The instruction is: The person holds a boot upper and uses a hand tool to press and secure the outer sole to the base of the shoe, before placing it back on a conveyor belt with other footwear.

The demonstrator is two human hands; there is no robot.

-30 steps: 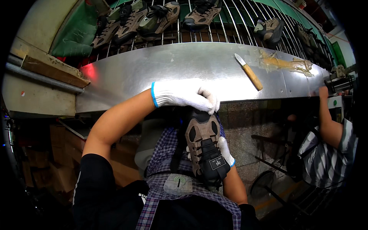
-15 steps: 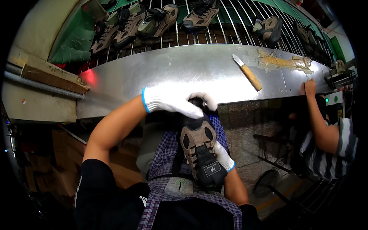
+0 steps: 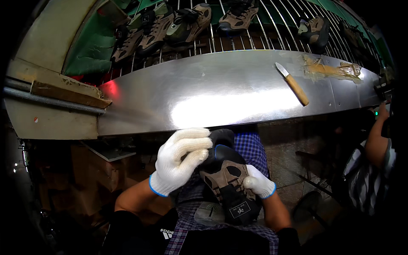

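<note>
A brown and black shoe (image 3: 223, 173) is held over my lap, with its toe pointing away and its black tongue toward me. My right hand (image 3: 258, 182), in a white knit glove with a blue cuff, grips the shoe's right side, thumb on top. At the toe, a black curved piece (image 3: 223, 137) like a sole's end stands past the dark toe cap; a thin blue line shows there. My left hand (image 3: 180, 157), gloved the same way, has bent fingers with their tips at the left edge of this piece. The shoe's underside is hidden.
A metal ledge (image 3: 144, 102) runs across ahead, bearing a wooden-handled knife (image 3: 293, 85) and torn brown tape (image 3: 331, 69). Beyond it, several similar shoes (image 3: 157, 34) rest on a rack of metal rods (image 3: 272, 25). A co-worker's arm (image 3: 377, 131) is at the far right.
My left hand has come off the top of the toe, back and to the left. The shoe is lower and slightly right in view, with its toe now uncovered. The view has shifted left.
</note>
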